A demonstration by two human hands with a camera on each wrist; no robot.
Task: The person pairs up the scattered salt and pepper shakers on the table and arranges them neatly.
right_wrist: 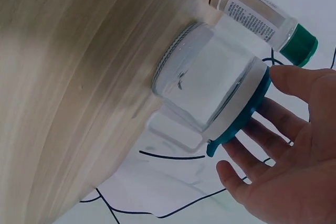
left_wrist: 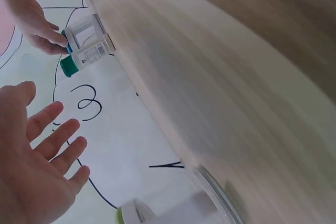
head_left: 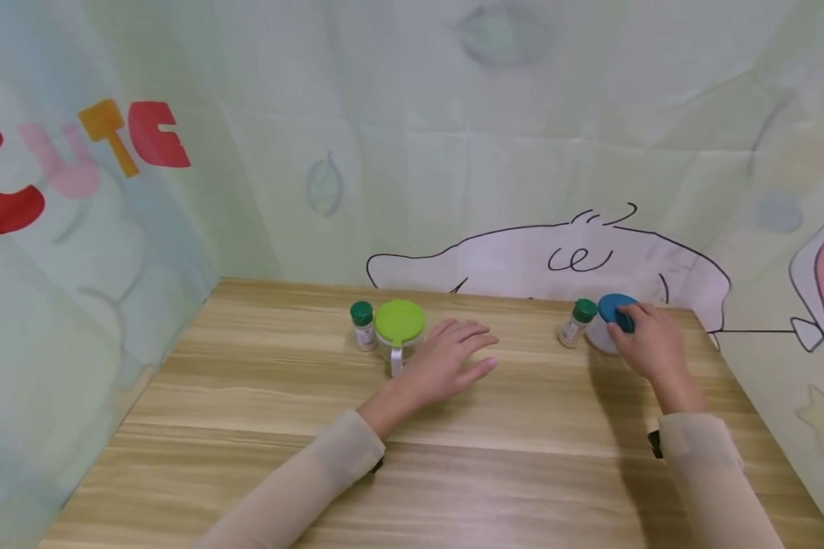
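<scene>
My right hand has its fingers on the blue lid of a clear jar; in the right wrist view, thumb and fingers of the hand lie at the rim of the lid of the upright jar. Beside it stands a green-capped shaker. My left hand, fingers spread, is above the table just right of a jar with a lime-green lid and a pale handle. Nothing is in the left palm in the left wrist view. Left of that jar stands another green-capped shaker.
The wooden table ends at a printed cloth backdrop behind and on both sides. Both jars and both shakers stand near its back edge, in two pairs with a wide stretch of tabletop between them.
</scene>
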